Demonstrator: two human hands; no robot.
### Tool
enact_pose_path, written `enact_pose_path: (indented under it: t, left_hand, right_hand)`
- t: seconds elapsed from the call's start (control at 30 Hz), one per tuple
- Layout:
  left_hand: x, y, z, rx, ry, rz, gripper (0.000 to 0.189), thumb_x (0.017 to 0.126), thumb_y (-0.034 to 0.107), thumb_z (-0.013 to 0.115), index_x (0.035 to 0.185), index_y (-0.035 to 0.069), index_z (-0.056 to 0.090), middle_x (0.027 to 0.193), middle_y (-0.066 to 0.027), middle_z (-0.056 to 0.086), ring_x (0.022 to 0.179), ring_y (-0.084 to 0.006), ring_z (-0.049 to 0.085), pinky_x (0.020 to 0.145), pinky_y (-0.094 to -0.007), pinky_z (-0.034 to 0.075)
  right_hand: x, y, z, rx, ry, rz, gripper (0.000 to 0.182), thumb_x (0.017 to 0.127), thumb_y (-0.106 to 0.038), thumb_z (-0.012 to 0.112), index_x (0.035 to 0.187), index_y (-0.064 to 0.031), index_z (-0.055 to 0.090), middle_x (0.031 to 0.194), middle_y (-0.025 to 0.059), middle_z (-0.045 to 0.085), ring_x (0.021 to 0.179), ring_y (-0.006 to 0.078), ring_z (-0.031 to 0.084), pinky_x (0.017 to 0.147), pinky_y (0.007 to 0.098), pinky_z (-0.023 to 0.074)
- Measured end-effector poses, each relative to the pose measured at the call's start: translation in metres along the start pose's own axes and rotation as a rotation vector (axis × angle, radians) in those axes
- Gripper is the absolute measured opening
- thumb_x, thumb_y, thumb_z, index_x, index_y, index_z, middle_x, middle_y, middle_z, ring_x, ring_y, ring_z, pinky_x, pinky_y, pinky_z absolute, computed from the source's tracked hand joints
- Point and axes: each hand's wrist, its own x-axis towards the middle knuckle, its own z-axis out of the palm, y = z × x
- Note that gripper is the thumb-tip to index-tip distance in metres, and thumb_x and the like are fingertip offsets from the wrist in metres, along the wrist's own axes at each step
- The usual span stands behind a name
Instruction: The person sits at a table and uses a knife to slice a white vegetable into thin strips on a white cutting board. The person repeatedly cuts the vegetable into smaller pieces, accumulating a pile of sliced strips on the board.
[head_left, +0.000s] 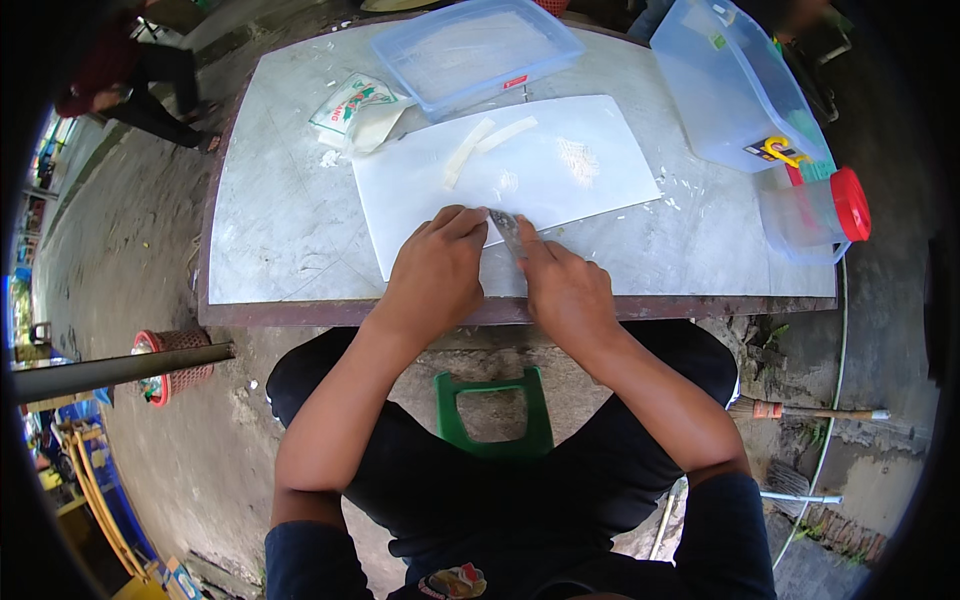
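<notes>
My right hand (566, 285) grips a knife (510, 231), its index finger laid along the greyish blade. Beside the tip, the fingers of my left hand (442, 262) are curled down at the near edge of a white board (412, 210); whatever they may pinch is hidden beneath them. Two pale flat strips (466, 157) lie on the board beyond my hands, their ends close together. Finely cut pale bits (577, 161) form a patch at the board's right, and a smaller patch of bits (508, 180) lies just past the knife.
A crumpled printed plastic bag (364, 109) lies behind the board, near a shallow clear tub (480, 56). At right stand a tall clear bin (720, 97) and a red-lidded jar (802, 210). White scraps (671, 195) dot the table (292, 225). A person (142, 75) is at far left.
</notes>
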Motion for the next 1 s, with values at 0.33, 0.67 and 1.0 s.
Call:
enact_pose_path:
  t: [0.33, 0.67, 1.0]
  left_hand:
    - [-0.008, -0.007, 0.003, 0.045, -0.006, 0.019, 0.055, 0.071, -0.01, 0.068, 0.125, -0.008, 0.071, 0.137, -0.0167, 0.065, 0.13, -0.0353, 0.063, 0.112, -0.0438, 0.054]
    - [-0.006, -0.006, 0.0, 0.047, -0.006, 0.04, 0.056, 0.07, -0.011, 0.067, 0.126, -0.01, 0.069, 0.137, -0.0193, 0.065, 0.128, -0.0364, 0.063, 0.112, -0.0446, 0.054]
    - [-0.003, 0.002, -0.002, 0.06, -0.003, 0.016, 0.052, 0.071, -0.008, 0.069, 0.122, -0.01, 0.071, 0.136, -0.018, 0.069, 0.127, -0.0343, 0.064, 0.111, -0.0444, 0.053]
  right_hand:
    - [0.012, 0.023, 0.005, 0.2, 0.063, -0.052, 0.048, 0.107, -0.015, 0.062, 0.153, -0.0008, 0.058, 0.102, 0.0209, 0.076, 0.089, 0.0429, 0.074, 0.078, 0.052, 0.0604]
    - [0.014, 0.02, 0.002, 0.206, 0.029, -0.083, 0.047, 0.105, -0.015, 0.065, 0.151, -0.0016, 0.061, 0.098, 0.0202, 0.075, 0.084, 0.0417, 0.073, 0.074, 0.0515, 0.0594]
    - [0.016, 0.013, 0.004, 0.127, 0.035, -0.08, 0.045, 0.107, -0.018, 0.063, 0.148, -0.0001, 0.062, 0.095, 0.0182, 0.076, 0.081, 0.0403, 0.074, 0.072, 0.0515, 0.06]
